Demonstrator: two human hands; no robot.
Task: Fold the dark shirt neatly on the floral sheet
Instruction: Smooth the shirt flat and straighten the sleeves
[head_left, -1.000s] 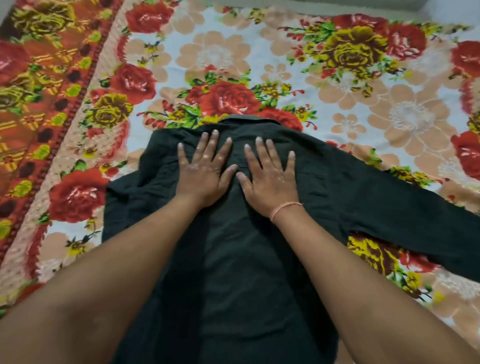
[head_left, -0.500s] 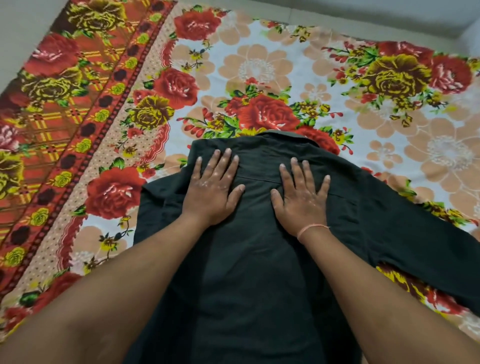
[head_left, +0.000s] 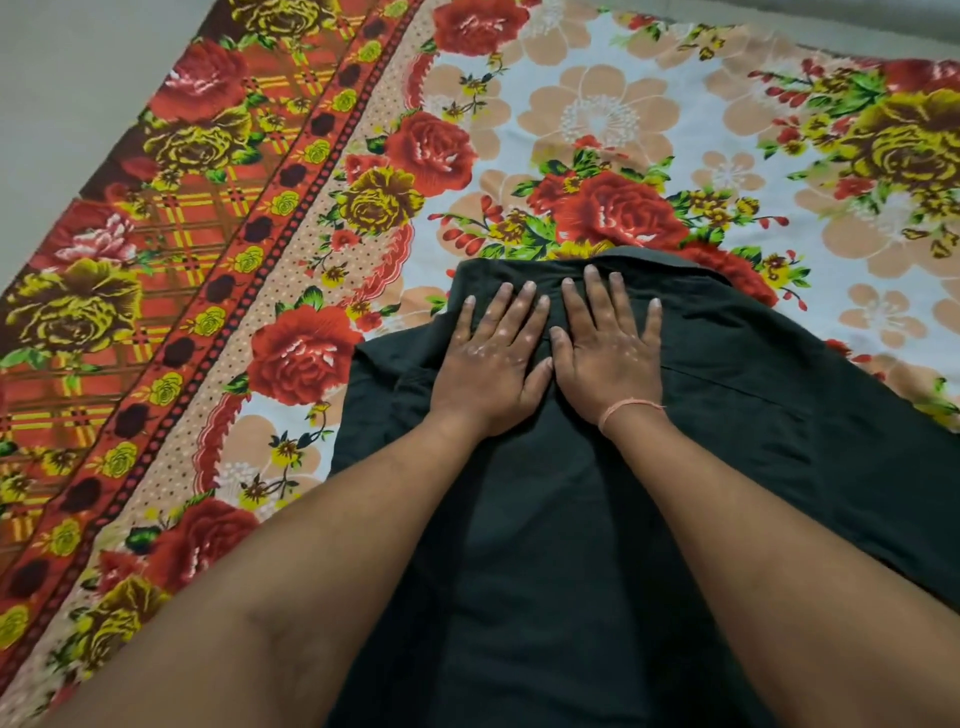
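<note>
A dark shirt (head_left: 571, 545) lies flat on the floral sheet (head_left: 597, 114), in the lower middle of the view. Its collar (head_left: 670, 262) is at the 12 o'clock end, and the body of the shirt runs down to 6 o'clock between the person's two arms. Both hands press down on the shirt just under the collar. The left hand (head_left: 491, 369) and the right hand (head_left: 608, 358) lie side by side with the thumbs almost touching. Their fingers are straight, a little spread, and point to 12 o'clock. They grip nothing. A thin pink thread (head_left: 628, 408) goes round the right wrist. One long sleeve (head_left: 857, 467) stretches from the right hand out toward 4 o'clock. At 9 o'clock from the left hand the cloth is a bit bunched. A pale floor (head_left: 62, 78) shows past the sheet at 10 o'clock.
</note>
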